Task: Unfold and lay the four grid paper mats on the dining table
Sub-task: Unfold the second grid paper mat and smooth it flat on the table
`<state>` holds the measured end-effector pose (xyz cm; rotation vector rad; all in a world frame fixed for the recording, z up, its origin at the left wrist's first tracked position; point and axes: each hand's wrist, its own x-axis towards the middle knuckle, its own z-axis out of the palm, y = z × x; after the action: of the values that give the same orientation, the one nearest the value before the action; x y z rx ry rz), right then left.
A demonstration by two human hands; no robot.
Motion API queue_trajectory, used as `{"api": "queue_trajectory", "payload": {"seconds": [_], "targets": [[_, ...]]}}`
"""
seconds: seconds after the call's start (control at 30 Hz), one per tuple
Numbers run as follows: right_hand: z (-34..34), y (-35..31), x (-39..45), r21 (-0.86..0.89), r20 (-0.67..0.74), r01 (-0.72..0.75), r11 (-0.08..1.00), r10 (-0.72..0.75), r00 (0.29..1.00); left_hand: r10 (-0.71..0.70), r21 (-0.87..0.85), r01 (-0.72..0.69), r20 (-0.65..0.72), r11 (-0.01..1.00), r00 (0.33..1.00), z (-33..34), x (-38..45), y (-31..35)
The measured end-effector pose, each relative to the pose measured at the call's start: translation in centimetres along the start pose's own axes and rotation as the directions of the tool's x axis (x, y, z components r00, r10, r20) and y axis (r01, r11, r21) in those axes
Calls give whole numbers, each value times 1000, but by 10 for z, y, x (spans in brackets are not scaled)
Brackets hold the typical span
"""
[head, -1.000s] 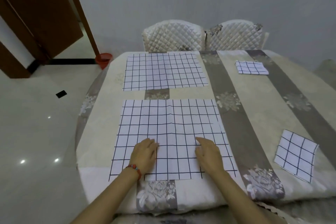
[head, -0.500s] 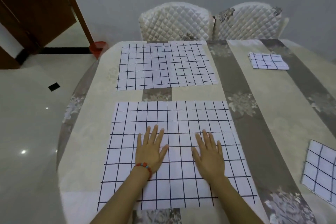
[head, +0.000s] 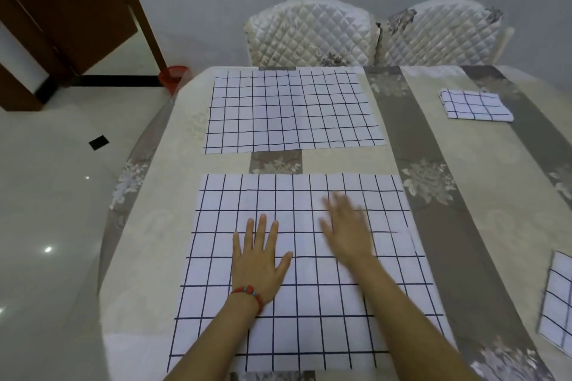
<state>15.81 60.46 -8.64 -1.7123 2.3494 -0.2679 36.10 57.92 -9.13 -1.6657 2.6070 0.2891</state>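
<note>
White grid paper mat (head: 309,303) unfolded near table edge, left hand (head: 260,263) flat on it, fingers spread; right hand (head: 348,235) blurred, open, now sliding rightward, smoothing; two mats remaining folded

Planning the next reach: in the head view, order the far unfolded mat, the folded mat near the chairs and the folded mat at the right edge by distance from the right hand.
From the right hand:
1. Far unfolded mat, straight ahead toward the chairs.
2. Folded mat at the right edge, partly cut off by the frame.
3. Folded mat near the chairs, far right.
The last two are close to call.
</note>
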Motion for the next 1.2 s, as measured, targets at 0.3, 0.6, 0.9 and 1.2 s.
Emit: {"api": "queue_trajectory", "payload": {"seconds": [0.3, 0.6, 0.9, 1.2], "targets": [[-5, -4, -53, 96, -61, -122, 988, 129, 990, 14, -19, -14, -16, 1000, 1000, 2, 0, -1], [-5, 49, -110, 41, -98, -368, 929, 370, 924, -49, -160, 37, -74, 986, 996, 4, -1, -10], [-13, 64, -123, 27, -65, -349, 937, 350, 934, 10, -149, -19, -63, 989, 998, -18, -3, 19], [-12, 69, -124, 51, -80, -332, 942, 335, 939, 28, -91, -21, 81, 996, 996, -2, -22, 4]]}}
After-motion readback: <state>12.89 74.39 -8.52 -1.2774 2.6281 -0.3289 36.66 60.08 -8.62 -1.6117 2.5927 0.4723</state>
